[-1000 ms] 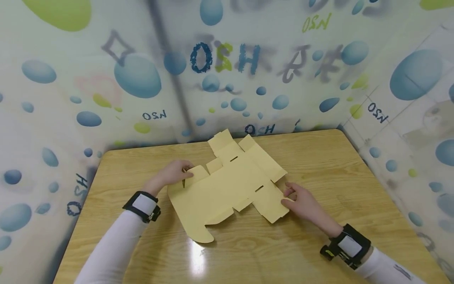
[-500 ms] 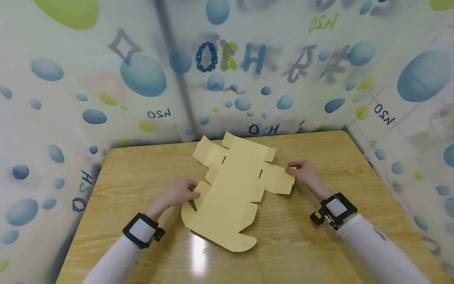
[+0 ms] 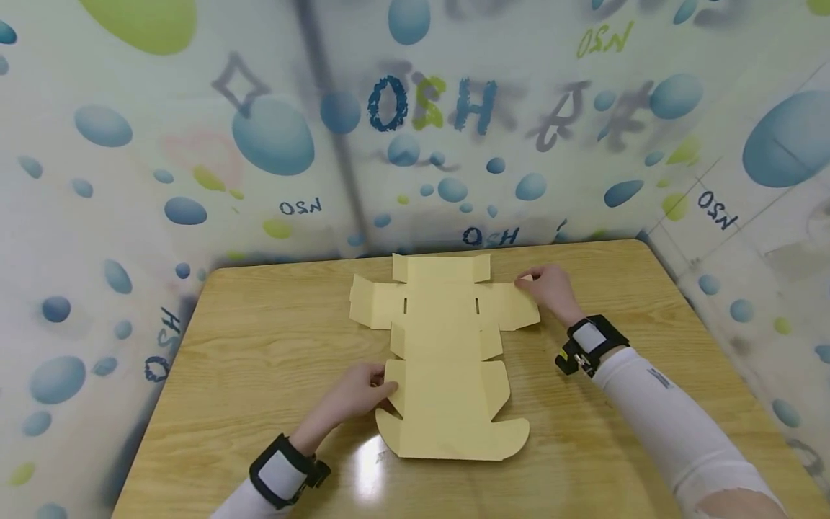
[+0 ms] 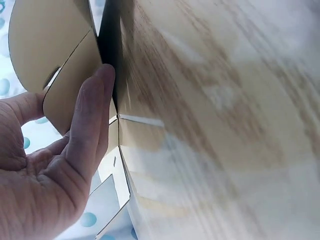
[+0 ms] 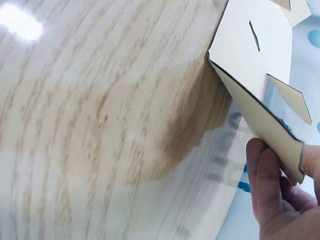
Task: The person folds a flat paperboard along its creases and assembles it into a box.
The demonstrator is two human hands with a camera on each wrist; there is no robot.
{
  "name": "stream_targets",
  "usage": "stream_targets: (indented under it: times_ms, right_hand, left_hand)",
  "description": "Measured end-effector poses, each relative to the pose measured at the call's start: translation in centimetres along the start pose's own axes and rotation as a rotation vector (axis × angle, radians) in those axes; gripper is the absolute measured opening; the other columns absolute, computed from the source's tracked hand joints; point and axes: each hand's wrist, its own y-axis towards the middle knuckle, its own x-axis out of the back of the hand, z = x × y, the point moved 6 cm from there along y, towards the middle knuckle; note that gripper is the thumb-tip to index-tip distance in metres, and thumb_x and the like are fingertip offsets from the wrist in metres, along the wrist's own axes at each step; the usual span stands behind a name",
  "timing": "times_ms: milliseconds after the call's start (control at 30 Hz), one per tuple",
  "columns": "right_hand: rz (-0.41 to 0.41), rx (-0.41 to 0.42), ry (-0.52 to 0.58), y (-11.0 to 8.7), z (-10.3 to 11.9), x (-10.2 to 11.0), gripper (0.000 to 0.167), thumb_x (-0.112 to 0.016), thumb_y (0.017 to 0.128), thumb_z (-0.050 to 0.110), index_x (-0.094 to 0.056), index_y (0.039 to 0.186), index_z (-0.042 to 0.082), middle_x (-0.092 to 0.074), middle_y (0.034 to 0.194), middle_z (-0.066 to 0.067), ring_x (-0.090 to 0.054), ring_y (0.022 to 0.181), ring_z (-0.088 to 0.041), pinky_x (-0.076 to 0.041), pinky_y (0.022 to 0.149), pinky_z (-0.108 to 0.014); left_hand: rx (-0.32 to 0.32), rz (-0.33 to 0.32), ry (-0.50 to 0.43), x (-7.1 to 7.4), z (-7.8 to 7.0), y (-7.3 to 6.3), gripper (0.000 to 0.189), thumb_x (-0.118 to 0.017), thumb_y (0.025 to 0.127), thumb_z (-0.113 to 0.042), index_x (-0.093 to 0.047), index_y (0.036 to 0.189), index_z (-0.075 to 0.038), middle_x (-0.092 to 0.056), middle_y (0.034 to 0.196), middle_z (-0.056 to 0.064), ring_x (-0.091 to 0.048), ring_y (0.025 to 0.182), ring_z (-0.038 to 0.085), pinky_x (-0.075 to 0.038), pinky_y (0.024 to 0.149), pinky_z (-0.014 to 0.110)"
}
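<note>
Card (image 3: 444, 346) lies on bench (image 3: 272, 331), long axis running near to far, between left hand (image 3: 359, 391), which pinches a near left flap (image 3: 398, 373), and right hand (image 3: 551, 291), which pinches a far right flap (image 3: 522, 308), neither hand nearer.

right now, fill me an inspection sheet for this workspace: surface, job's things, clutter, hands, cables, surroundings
surface: wood-grain table, glossy, with a bright reflection near the person
job's things: yellowish cardboard cutout, unfolded on the table, several side flaps angled up
clutter: nothing seen
left hand: pinches a left side flap
right hand: pinches the outer right flap
cables: nothing seen
surroundings: wall behind, printed with blue and green drops and lettering
</note>
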Motion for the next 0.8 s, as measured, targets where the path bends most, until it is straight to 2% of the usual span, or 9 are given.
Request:
stream_targets:
  times_ms: [167, 267, 367, 467, 533, 567, 633, 700, 800]
  right_hand:
    - [-0.030, 0.034, -0.008, -0.2, 0.2, 0.1, 0.026, -0.064, 0.090, 0.018, -0.071, 0.102, -0.003, -0.059, 0.065, -0.008, -0.040, 0.056, -0.018, -0.031, 0.055, -0.029]
    - [-0.026, 0.040, 0.015, -0.4, 0.1, -0.1, 0.038, -0.063, 0.092, 0.026, -0.065, 0.115, -0.005, -0.061, 0.080, -0.018, -0.048, 0.068, -0.027, -0.036, 0.062, -0.035]
    - [-0.024, 0.039, 0.052, -0.4, -0.3, -0.3, 0.068, -0.057, 0.093, 0.045, -0.045, 0.138, -0.004, -0.057, 0.119, -0.028, -0.053, 0.100, -0.040, -0.042, 0.082, -0.046]
    - [-0.041, 0.066, 0.018, -0.5, -0.6, -0.4, 0.092, -0.051, 0.090, 0.060, -0.014, 0.152, 0.003, -0.022, 0.151, -0.030, -0.020, 0.137, -0.048, -0.021, 0.108, -0.060]
    - [-0.049, 0.082, -0.044, -0.6, -0.9, -0.5, 0.100, -0.049, 0.088, 0.065, 0.001, 0.153, 0.009, -0.001, 0.156, -0.026, 0.004, 0.141, -0.046, -0.007, 0.110, -0.063]
    - [-0.048, 0.092, -0.084, -0.7, -1.0, -0.5, 0.101, -0.047, 0.087, 0.067, 0.006, 0.153, 0.011, 0.006, 0.156, -0.024, 0.016, 0.140, -0.043, 0.000, 0.109, -0.064]
    - [-0.029, 0.093, -0.131, -0.9, -1.3, -0.8, 0.102, -0.045, 0.087, 0.068, 0.014, 0.151, 0.015, 0.017, 0.155, -0.019, 0.027, 0.138, -0.035, 0.004, 0.108, -0.065]
    - [-0.008, 0.086, -0.162, -1.0, -1.5, -0.9, 0.102, -0.043, 0.087, 0.070, 0.017, 0.149, 0.018, 0.022, 0.155, -0.014, 0.031, 0.137, -0.029, 0.004, 0.108, -0.065]
    - [0.012, 0.080, -0.183, -1.2, -1.7, -0.9, 0.102, -0.041, 0.087, 0.071, 0.018, 0.149, 0.017, 0.024, 0.154, -0.012, 0.032, 0.136, -0.027, 0.003, 0.108, -0.066]
  left_hand:
    - [0.000, -0.015, -0.016, 0.3, 0.2, 0.0, 0.022, -0.060, 0.094, -0.026, -0.065, 0.093, -0.005, -0.066, 0.078, 0.001, -0.063, 0.064, 0.012, -0.048, 0.054, 0.026]
    - [0.040, -0.090, -0.026, 1.5, 0.3, -0.1, 0.035, -0.059, 0.094, -0.034, -0.065, 0.104, 0.000, -0.067, 0.078, 0.003, -0.064, 0.064, 0.014, -0.051, 0.054, 0.028]
    - [0.069, -0.283, -0.030, 4.0, 0.0, -0.5, 0.050, -0.061, 0.092, -0.039, -0.059, 0.120, 0.003, -0.069, 0.081, 0.012, -0.066, 0.066, 0.023, -0.054, 0.055, 0.034]
    - [0.054, -0.498, 0.032, 6.7, -0.4, -0.8, 0.068, -0.060, 0.091, -0.045, -0.042, 0.140, -0.002, -0.062, 0.117, 0.024, -0.065, 0.096, 0.037, -0.055, 0.072, 0.046]
    - [0.039, -0.591, 0.124, 8.2, -0.6, -0.6, 0.084, -0.057, 0.090, -0.053, -0.022, 0.151, -0.009, -0.035, 0.145, 0.027, -0.045, 0.123, 0.047, -0.045, 0.091, 0.058]
    - [0.038, -0.610, 0.159, 8.7, -0.5, -0.3, 0.090, -0.056, 0.089, -0.057, -0.010, 0.154, -0.013, -0.018, 0.153, 0.026, -0.030, 0.133, 0.050, -0.037, 0.097, 0.062]
    - [0.054, -0.609, 0.207, 9.3, -0.2, 0.5, 0.099, -0.053, 0.087, -0.063, 0.007, 0.153, -0.018, 0.009, 0.156, 0.022, -0.004, 0.138, 0.053, -0.020, 0.103, 0.068]
    - [0.078, -0.589, 0.230, 9.7, 0.3, 1.4, 0.104, -0.051, 0.085, -0.068, 0.013, 0.151, -0.019, 0.018, 0.155, 0.020, 0.008, 0.137, 0.053, -0.013, 0.104, 0.071]
    - [0.099, -0.556, 0.227, 10.1, 0.7, 3.1, 0.106, -0.049, 0.084, -0.071, 0.015, 0.151, -0.019, 0.018, 0.155, 0.017, 0.007, 0.139, 0.050, -0.011, 0.107, 0.067]
